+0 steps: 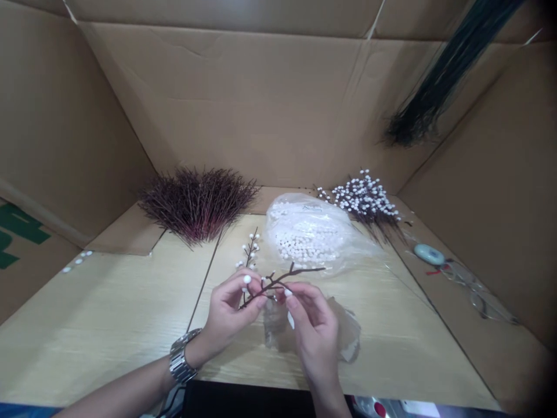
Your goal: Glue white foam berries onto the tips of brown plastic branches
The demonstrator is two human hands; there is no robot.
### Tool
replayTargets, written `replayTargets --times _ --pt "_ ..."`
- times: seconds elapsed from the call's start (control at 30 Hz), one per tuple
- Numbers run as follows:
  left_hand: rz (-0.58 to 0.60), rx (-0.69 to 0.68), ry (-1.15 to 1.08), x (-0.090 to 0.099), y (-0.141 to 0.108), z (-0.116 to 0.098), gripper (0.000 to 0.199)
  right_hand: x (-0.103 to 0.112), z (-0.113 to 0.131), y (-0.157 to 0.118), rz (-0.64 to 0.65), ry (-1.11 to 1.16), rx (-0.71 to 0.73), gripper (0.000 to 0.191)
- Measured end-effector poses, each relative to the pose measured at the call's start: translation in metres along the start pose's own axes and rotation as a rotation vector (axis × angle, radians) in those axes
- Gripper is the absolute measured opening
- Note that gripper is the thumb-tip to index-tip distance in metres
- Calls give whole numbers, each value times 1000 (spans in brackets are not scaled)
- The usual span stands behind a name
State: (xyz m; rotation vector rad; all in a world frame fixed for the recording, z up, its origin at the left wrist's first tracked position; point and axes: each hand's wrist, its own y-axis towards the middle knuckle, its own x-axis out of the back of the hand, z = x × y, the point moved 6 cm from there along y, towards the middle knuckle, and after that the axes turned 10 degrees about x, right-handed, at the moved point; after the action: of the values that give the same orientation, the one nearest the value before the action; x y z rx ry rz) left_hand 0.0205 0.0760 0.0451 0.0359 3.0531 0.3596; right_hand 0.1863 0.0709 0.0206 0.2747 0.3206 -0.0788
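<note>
My left hand (232, 305), with a metal watch at its wrist, pinches a brown twig (278, 281) near its lower end. A white berry (247, 279) shows on the twig by that hand's fingers. My right hand (311, 313) is closed at the twig's right side, thumb and forefinger around a small white berry (288, 293). Another white piece (290, 319) hangs just below that thumb. Behind my left hand, a twig with several white berries (250, 249) lies on the table. The clear plastic bag (308, 232) beyond the hands holds many white berries.
A pile of bare dark twigs (200, 203) lies at the back left, berried twigs (365, 197) at the back right. Dark strands (448, 75) hang upper right. A teal oval object (429, 254) and glasses (483, 299) lie right. Cardboard walls (243, 104) surround the table (108, 325).
</note>
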Motion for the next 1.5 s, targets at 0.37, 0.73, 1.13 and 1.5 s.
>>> replayTargets --times 0.37,0.73,1.13,1.5 --pt "-34 27 -16 2 1 8 7 -15 7 -7 -46 -15 102 10" --pt "-10 19 -28 1 3 8 7 -24 12 -11 -63 -57 227 21" --pt "-2 15 28 -1 3 4 6 -17 7 -20 -99 -180 332 34" --pt "-20 29 30 -1 4 2 6 -16 4 -23 -161 -225 330 32"
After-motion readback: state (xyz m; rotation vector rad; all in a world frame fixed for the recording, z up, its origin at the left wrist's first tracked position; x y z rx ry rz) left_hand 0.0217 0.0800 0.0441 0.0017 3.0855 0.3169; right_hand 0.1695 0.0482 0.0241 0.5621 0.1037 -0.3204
